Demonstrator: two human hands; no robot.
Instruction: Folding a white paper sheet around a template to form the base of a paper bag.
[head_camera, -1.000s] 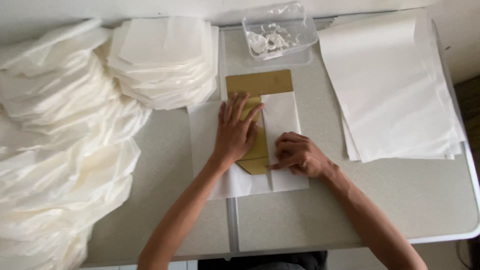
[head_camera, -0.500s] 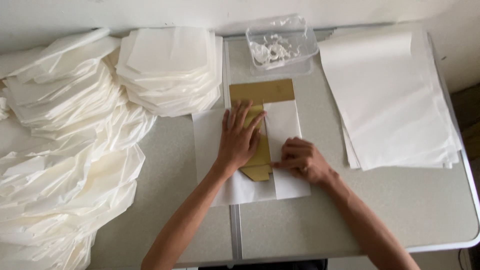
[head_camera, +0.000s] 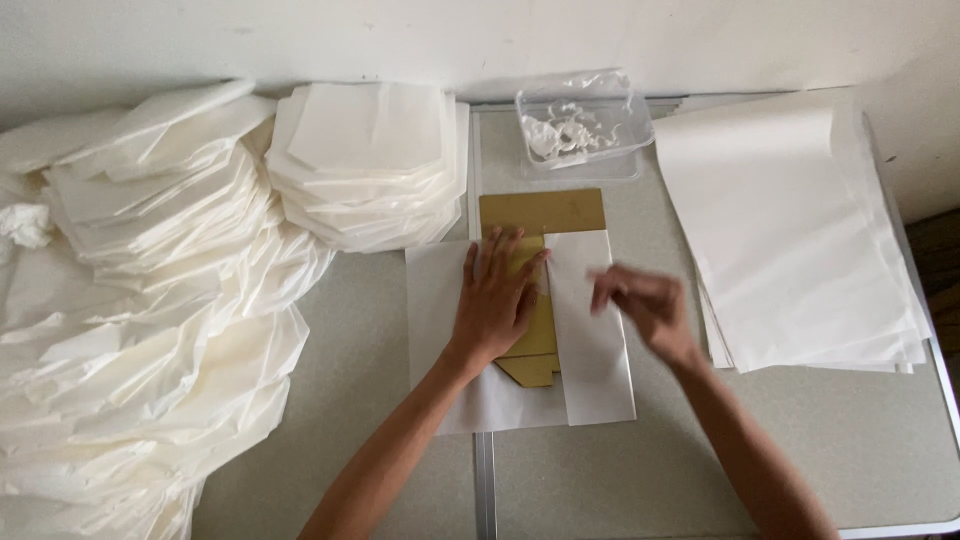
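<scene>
1. On the far left of the worktop (head_camera: 800, 450) lay a big heap of thin white bags (head_camera: 130, 330), spread out and rumpled.
2. Just right of that heap, at the far edge, sat a neat stack of folded white paper pieces (head_camera: 365, 165).
3. In the middle lay a white paper sheet (head_camera: 440, 330) with a flat brown card (head_camera: 540, 212) on it. The card's far end stuck out past the sheet.
4. The left hand (head_camera: 497, 295) lay flat and open on the card, fingers spread, pressing it down. It gripped nothing.
5. The right side of the sheet was folded over as a white strip (head_camera: 595, 350) just beside the card.
6. The right hand (head_camera: 640, 305) hung just above that strip. It was blurred, so I cannot tell if it held anything.
7. At the far edge, past the card, stood a clear plastic tub (head_camera: 585, 130) with small white bits inside.
8. On the right lay a pile of large white sheets (head_camera: 800, 240).
</scene>
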